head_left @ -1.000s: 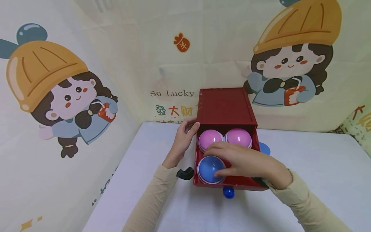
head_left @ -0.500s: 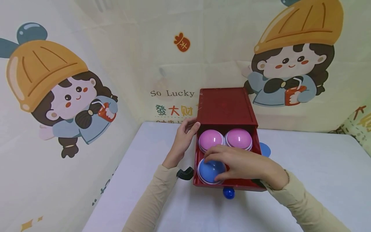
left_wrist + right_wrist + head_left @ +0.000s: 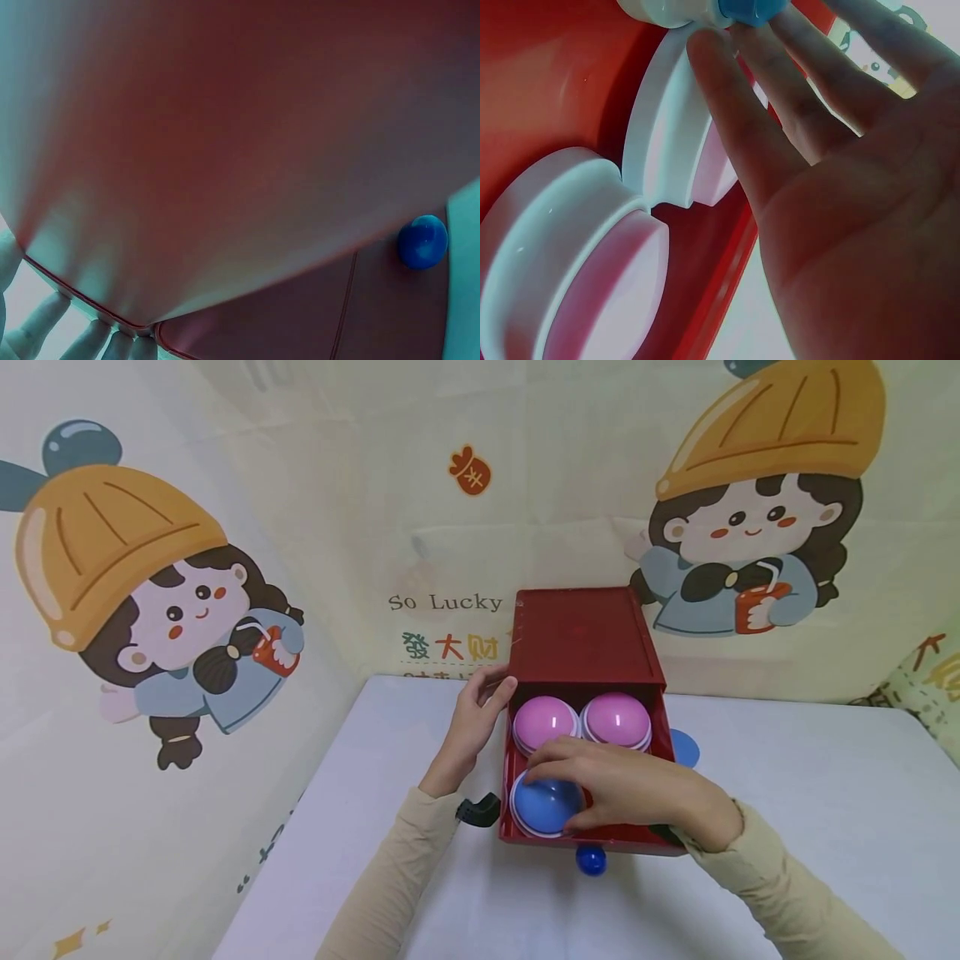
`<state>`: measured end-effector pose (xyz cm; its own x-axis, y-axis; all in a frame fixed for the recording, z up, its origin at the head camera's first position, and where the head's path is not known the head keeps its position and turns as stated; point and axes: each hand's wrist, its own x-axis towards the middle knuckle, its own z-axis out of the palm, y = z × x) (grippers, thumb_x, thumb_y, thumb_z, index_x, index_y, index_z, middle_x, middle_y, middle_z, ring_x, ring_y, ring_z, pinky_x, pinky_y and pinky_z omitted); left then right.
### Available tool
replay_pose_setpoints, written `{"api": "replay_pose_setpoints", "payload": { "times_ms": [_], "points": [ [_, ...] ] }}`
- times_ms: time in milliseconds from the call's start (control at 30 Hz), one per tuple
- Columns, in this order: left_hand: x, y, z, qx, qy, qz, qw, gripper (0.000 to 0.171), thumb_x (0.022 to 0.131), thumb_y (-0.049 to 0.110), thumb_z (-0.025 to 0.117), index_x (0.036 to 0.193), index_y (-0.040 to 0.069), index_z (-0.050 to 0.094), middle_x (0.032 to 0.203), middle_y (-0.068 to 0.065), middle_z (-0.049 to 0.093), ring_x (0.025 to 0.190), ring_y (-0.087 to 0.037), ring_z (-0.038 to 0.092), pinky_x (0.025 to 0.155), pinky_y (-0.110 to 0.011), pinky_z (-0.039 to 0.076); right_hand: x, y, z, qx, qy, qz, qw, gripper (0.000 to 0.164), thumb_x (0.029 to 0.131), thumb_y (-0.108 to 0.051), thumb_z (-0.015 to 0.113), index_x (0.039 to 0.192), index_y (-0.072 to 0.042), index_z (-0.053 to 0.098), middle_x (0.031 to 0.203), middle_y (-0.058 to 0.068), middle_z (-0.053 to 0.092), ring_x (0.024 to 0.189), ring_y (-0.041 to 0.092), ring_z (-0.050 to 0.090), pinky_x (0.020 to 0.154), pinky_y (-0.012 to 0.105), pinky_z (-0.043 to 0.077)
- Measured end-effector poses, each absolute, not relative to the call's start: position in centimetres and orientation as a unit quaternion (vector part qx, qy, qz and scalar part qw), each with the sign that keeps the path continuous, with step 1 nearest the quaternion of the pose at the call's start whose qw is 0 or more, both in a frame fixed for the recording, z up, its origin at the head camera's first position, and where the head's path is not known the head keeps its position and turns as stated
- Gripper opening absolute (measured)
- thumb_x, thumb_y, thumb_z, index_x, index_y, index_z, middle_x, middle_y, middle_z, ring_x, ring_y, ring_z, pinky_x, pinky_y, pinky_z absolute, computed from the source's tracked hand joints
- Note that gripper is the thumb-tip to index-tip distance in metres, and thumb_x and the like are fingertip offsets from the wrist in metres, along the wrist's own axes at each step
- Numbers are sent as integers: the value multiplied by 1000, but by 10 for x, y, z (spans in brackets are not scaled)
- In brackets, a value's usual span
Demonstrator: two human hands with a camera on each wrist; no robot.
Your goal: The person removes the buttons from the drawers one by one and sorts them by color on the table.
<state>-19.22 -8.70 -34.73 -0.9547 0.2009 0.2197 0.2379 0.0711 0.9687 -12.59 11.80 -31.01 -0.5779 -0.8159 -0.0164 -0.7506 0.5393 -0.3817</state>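
Observation:
A red box (image 3: 588, 635) has its drawer (image 3: 551, 843) pulled out toward me, with a blue round knob (image 3: 592, 860) on the front. My left hand (image 3: 474, 718) steadies the box's left side, thumb near the front edge and other fingers lying along the side. Inside the drawer sits a round white jar with a blue domed lid (image 3: 549, 802) at the front left. My right hand (image 3: 622, 777) holds this jar from above, thumb at its front and fingers at its back. Two white jars with pink domed lids, left (image 3: 546, 720) and right (image 3: 618, 718), sit behind it.
A flat blue disc (image 3: 684, 748) shows at the right of the box on the white tabletop (image 3: 787, 793). Behind stands a cartoon-printed cloth backdrop (image 3: 420, 527). A black wrist strap (image 3: 478, 811) sticks out by the left sleeve.
My right fingers and thumb have shifted slightly toward the drawer's front over the blue-lidded jar. The left hand, the box and the pink-lidded jars stay in place.

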Motion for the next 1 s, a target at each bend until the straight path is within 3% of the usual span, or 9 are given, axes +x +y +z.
{"api": "replay_pose_setpoints", "payload": {
  "times_ms": [400,1000],
  "points": [
    [-192,-88,-349,-148,-730,-667,11,43,93,30,55,130,9,46,126,-6,51,117,-15,49,95,-30,44,-124,117,-310,-459,872,-145,84,58,71,-35,79,125,-31,57,128,-6,50,121,14,41,84,35,51],
    [-193,-87,-348,-147,-733,-663,19,42,93,28,55,129,8,47,125,-7,52,116,-16,50,94,-30,45,-125,119,-308,-467,870,-150,57,58,73,-44,75,125,-25,57,126,-4,52,118,15,44,87,38,50]
  ]
}}
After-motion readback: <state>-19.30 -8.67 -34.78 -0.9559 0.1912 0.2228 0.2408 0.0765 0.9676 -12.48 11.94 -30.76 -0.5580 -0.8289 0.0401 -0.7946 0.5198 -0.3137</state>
